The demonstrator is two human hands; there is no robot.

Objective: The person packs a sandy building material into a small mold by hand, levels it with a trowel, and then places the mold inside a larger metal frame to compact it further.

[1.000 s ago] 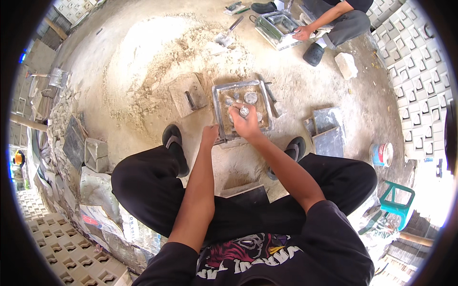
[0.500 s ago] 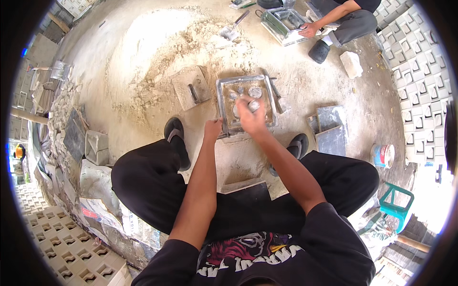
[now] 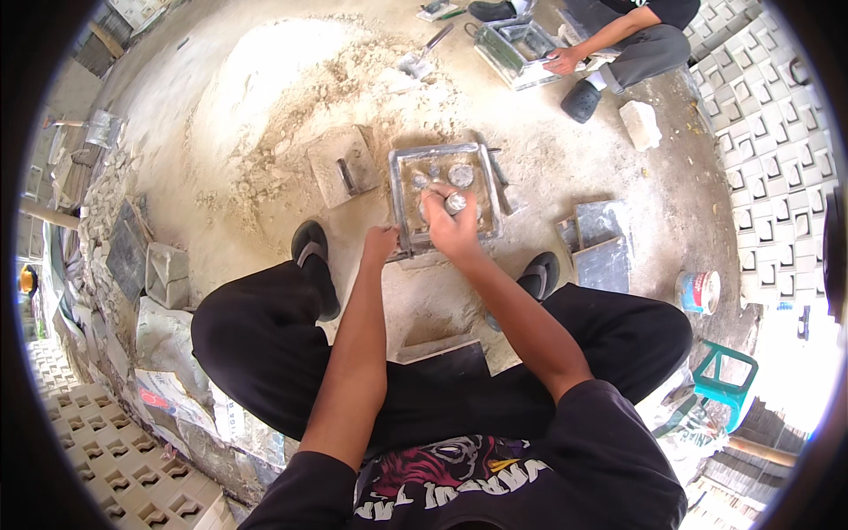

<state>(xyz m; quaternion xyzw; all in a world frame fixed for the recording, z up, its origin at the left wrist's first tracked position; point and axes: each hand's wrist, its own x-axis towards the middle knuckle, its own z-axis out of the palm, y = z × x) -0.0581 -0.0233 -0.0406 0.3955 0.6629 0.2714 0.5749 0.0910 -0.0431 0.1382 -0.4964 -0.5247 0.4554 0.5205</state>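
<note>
On the ground between my feet lies a square metal mould frame [image 3: 397, 190] filled with sandy material. Round grey shapes, one of them a grey disc [image 3: 461, 175], show inside it. My right hand [image 3: 451, 231] is over the frame's near half, its fingers wrapped round a grey, round-topped piece [image 3: 455, 203]. The lower part of that piece is hidden by my fingers and the frame's contents. At the frame's near left corner my left hand [image 3: 382, 240] is closed; what lies in its fingers, if anything, is hidden.
Left of the frame lies a square plate with a bar handle [image 3: 344, 175]. Beyond it spreads a sandy heap [image 3: 265, 97] with a trowel [image 3: 420, 60]. A co-worker's hand [image 3: 562, 60] rests on another mould [image 3: 521, 53]. Dark slabs [image 3: 602, 247], a bucket [image 3: 698, 291] and a green stool [image 3: 726, 380] stand right.
The whole view has shifted slightly. My right hand, blurred before, now shows sharply and sits a little nearer to me over the mould frame. My left hand stays at the corner.
</note>
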